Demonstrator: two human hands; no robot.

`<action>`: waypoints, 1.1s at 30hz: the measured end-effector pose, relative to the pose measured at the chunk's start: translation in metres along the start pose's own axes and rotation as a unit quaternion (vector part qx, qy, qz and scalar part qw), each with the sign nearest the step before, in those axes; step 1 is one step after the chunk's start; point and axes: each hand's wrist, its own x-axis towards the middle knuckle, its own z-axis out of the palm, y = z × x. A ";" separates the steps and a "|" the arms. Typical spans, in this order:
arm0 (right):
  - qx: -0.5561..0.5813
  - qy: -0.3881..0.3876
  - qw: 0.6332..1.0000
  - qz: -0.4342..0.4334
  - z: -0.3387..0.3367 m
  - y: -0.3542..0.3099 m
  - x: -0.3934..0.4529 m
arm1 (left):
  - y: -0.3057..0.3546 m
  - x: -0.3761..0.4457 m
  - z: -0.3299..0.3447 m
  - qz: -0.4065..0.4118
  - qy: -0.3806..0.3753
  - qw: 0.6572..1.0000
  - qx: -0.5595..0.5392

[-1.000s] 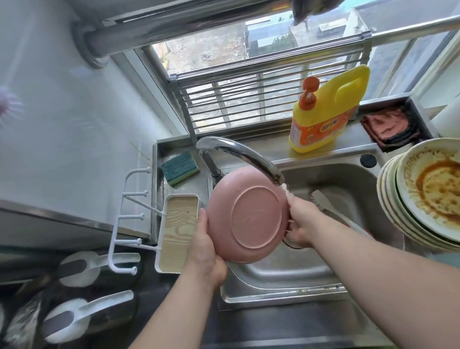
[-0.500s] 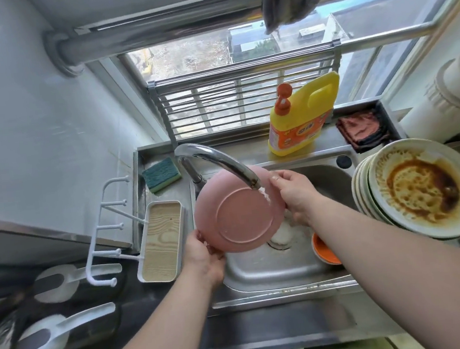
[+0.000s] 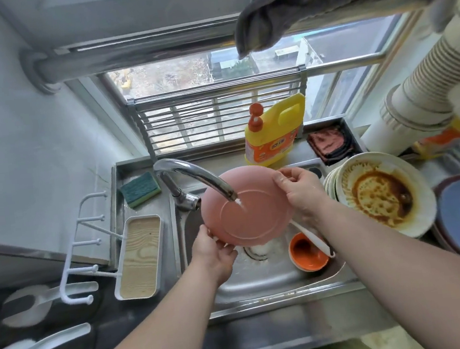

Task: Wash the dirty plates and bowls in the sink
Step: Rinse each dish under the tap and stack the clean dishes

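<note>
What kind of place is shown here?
Most likely a home kitchen: a steel sink with a running tap, a dish soap bottle, and a stack of dirty plates beside it.

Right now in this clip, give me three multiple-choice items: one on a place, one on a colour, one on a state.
1. Where is the sponge?
A. on the ledge left of the tap
B. in the orange bowl
C. on the dirty plates

2. What colour is the plate under the tap?
A. blue
B. pink
C. white

3. How is the plate held?
A. left hand only
B. lying in the sink
C. by both hands

A: it lies left of the tap base.
B: its underside shows pink.
C: left hand grips the lower rim, right hand the upper.
</note>
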 end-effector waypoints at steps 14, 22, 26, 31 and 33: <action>0.002 0.087 0.996 0.021 -0.073 -0.015 -0.035 | -0.027 -0.007 0.050 -0.029 -0.053 0.995 0.074; 0.032 0.125 0.987 0.091 -0.084 0.000 -0.040 | -0.040 -0.008 0.044 -0.058 -0.026 0.994 0.087; 0.031 0.118 0.981 0.150 -0.072 0.020 -0.039 | -0.036 -0.006 0.034 -0.060 -0.028 0.996 0.055; -0.025 0.059 0.970 0.235 -0.050 0.040 -0.055 | -0.023 0.002 0.009 -0.078 -0.009 0.995 0.055; -0.046 0.032 0.965 0.258 -0.042 0.049 -0.059 | -0.016 0.004 0.001 -0.070 -0.006 0.996 0.063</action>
